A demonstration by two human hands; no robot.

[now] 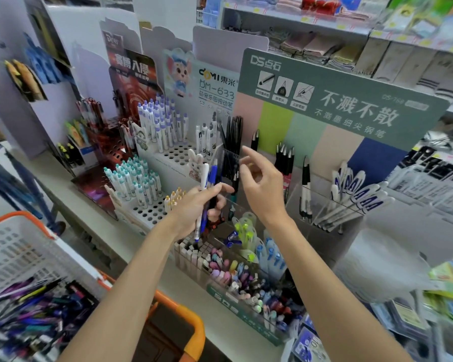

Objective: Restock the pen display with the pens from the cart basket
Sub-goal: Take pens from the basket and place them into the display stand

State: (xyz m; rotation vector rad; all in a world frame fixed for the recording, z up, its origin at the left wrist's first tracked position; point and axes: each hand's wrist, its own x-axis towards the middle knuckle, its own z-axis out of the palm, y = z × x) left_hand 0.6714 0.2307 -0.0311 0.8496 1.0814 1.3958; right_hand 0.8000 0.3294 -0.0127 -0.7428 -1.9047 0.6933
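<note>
Pens [205, 176], a white, blue and black bunch, are gripped in the curled fingers of the left hand [194, 209], lower left of the green DS card [351, 100] reading "不溅不散". The right hand [262, 184] is below that card, fingers spread, holding nothing. Left of the card is the DOMI 東米 DM-633 card [216, 87]; far lower left, past the pale shop counter [73, 197], is the orange-rimmed cart basket [24, 246].

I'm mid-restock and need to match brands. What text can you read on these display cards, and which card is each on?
"DS点石": green header card, top left.
"不溅不散": same card, large white characters.
"DOMI 東米": pale blue card.
"DM-633": same card, below the brand.
Red card and the small print on all cards: too blurred to read.
</note>
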